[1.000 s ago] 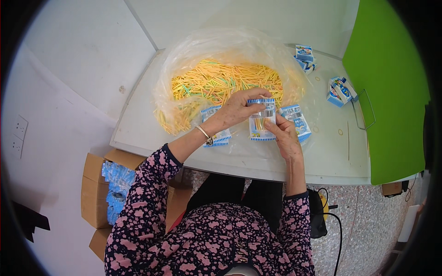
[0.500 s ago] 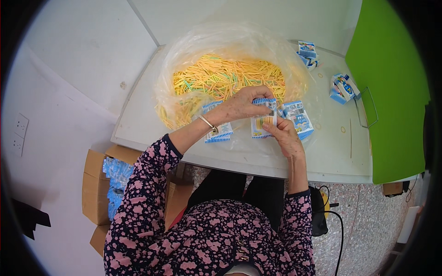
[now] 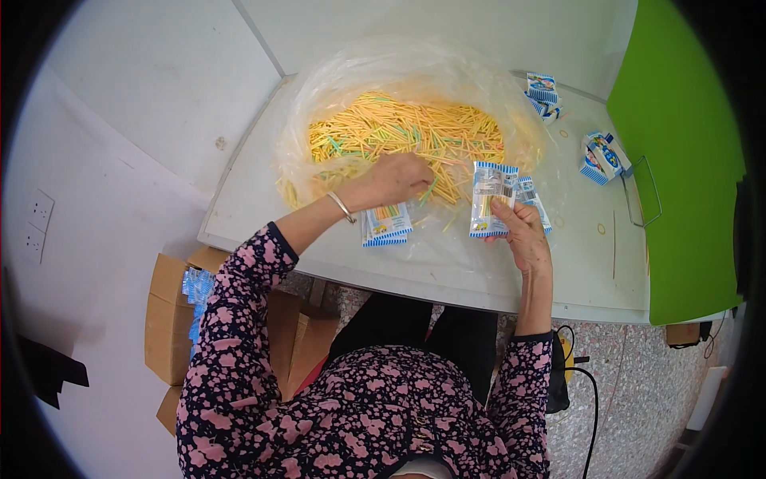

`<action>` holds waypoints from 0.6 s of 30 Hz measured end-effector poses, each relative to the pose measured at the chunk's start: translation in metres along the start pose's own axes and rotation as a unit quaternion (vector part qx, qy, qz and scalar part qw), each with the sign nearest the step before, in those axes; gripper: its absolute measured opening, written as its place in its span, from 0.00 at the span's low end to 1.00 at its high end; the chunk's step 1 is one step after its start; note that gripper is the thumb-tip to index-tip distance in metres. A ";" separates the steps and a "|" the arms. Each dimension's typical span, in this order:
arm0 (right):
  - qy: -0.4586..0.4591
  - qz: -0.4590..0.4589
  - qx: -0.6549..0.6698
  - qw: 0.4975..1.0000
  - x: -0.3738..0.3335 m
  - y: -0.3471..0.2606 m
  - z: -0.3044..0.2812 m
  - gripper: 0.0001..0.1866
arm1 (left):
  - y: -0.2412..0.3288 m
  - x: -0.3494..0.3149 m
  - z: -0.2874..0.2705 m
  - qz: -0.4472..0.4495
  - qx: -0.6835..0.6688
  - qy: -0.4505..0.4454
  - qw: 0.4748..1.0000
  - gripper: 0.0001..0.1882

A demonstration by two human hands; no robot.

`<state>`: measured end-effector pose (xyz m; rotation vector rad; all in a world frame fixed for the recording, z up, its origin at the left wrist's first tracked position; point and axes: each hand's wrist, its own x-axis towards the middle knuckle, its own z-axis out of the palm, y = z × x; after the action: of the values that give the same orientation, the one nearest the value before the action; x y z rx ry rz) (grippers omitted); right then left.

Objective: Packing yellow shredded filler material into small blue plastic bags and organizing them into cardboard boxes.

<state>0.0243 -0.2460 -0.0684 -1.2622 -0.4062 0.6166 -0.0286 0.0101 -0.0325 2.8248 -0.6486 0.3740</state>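
My right hand (image 3: 524,235) grips a small blue-and-white packet (image 3: 485,203) upright, thumb across its front; yellowish sticks show through its clear window. My left hand (image 3: 396,179), with a bracelet at the wrist, is over the near edge of a heap of thin yellow, orange and green sticks (image 3: 399,128). Its fingers are curled together, and what they pinch, if anything, is hard to see. The heap lies in a large clear plastic bag (image 3: 319,96), opened wide. Below my left hand lie a few similar packets (image 3: 386,225). Behind my right hand is another packet (image 3: 533,195).
Further packets lie at the back right (image 3: 542,92) and by the green panel (image 3: 604,157). A wire handle (image 3: 648,191) and loose rubber bands are on the white table (image 3: 582,271). Left of my legs stands a cardboard box (image 3: 166,319) with blue packets.
My left hand has left the packet and moved left to the sticks. My right hand, keeping the packet, has shifted a little right. The whole view has shifted slightly.
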 end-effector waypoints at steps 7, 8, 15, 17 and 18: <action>0.020 0.007 0.004 1.000 -0.002 -0.001 0.001 0.13 | 0.013 0.003 0.029 -0.090 0.065 0.024 0.994 0.09; 0.010 0.008 0.002 1.000 -0.002 0.000 0.002 0.13 | 0.012 0.005 0.030 -0.131 0.045 -0.001 0.990 0.09; -0.022 0.007 -0.006 1.000 -0.003 0.002 0.008 0.14 | -0.001 0.019 -0.002 -0.238 -0.151 0.030 0.959 0.10; -0.030 0.009 -0.010 0.999 -0.002 0.007 0.007 0.14 | 0.013 0.030 -0.019 -0.232 -0.269 0.081 0.931 0.10; -0.037 0.012 -0.015 0.999 -0.002 0.008 0.007 0.15 | 0.020 0.035 -0.025 -0.222 -0.383 0.131 0.887 0.10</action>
<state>0.0166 -0.2404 -0.0740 -1.2772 -0.4638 0.6825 -0.0123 -0.0142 0.0048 2.0181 -0.0398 0.3104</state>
